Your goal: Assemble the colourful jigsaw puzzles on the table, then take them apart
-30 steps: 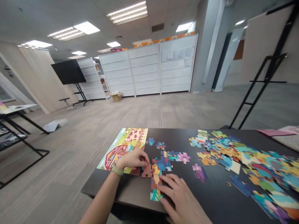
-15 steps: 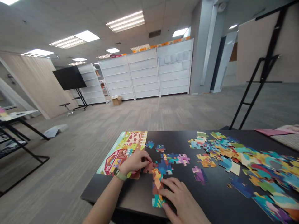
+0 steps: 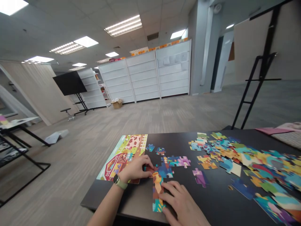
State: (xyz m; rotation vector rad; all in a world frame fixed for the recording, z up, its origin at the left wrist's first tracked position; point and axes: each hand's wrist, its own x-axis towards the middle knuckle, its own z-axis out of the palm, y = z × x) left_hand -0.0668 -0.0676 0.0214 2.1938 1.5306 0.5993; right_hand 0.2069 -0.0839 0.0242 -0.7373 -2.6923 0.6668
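My left hand [image 3: 138, 168], with a watch on its wrist, pinches a reddish-brown puzzle piece [image 3: 154, 169] at the left edge of a joined blue section [image 3: 165, 171]. Its fingers cover most of that piece. Below runs a joined strip [image 3: 158, 188] with a yellow-orange figure and teal leaves. On the strip's right edge lie the fingertips of my right hand [image 3: 180, 201], fingers apart. A row with a purple end piece [image 3: 184, 161] extends right from the blue section. Partly under my left forearm is a farm picture board [image 3: 122, 153].
Two loose pieces [image 3: 161, 151] lie beyond the joined section. A purple piece [image 3: 199, 177] and an orange group [image 3: 207, 162] lie to its right. Farther right spreads a big heap of colourful pieces [image 3: 256, 160]. The black table's [image 3: 103, 191] left edge is close to my left arm.
My left hand has moved slightly right and its fingers now cover more of the reddish-brown piece. The right hand stays on the strip. The camera view has tilted a little.
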